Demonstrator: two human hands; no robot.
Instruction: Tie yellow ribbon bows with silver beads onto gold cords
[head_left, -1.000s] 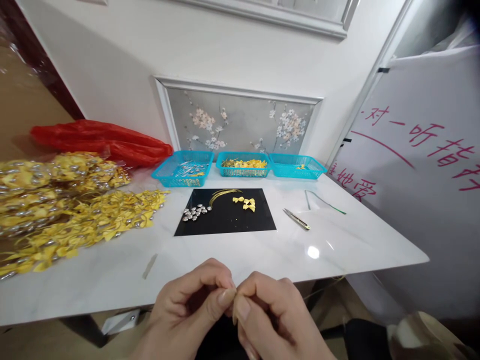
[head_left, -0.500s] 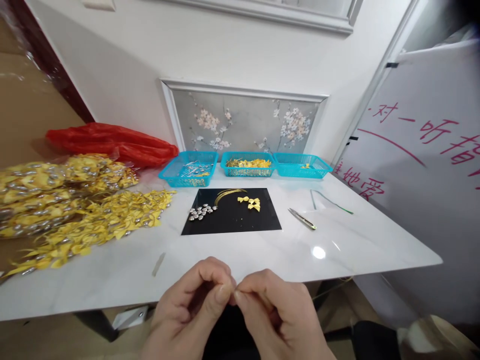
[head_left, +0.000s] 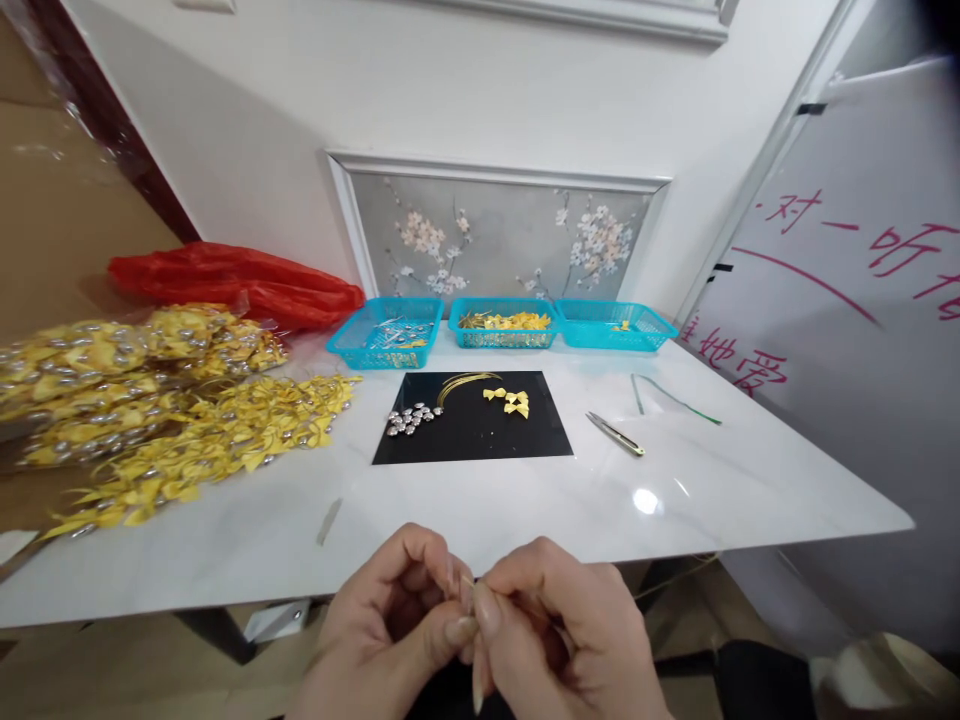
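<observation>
My left hand [head_left: 401,620] and my right hand [head_left: 559,625] meet at the table's front edge, thumbs and fingertips pinched together. A short bit of thin yellow cord [head_left: 468,580] shows between the fingertips; the rest of it is hidden by the fingers. Beyond them lies a black mat [head_left: 465,445]. On it are several silver beads [head_left: 409,420] at the left, a bundle of gold cords [head_left: 457,383] at the back and several small yellow ribbon bows [head_left: 516,402] at the right.
Three blue baskets [head_left: 615,340] stand along the wall. Thread snips [head_left: 615,435] and a green strip [head_left: 675,400] lie right of the mat. Yellow beaded strands [head_left: 217,430] and a red bag [head_left: 232,285] fill the left. A grey strip [head_left: 328,522] lies near the front.
The fingertips have shifted against each other, and a bit of yellow cord now shows between them. The view has moved slightly; things on the table stay put.
</observation>
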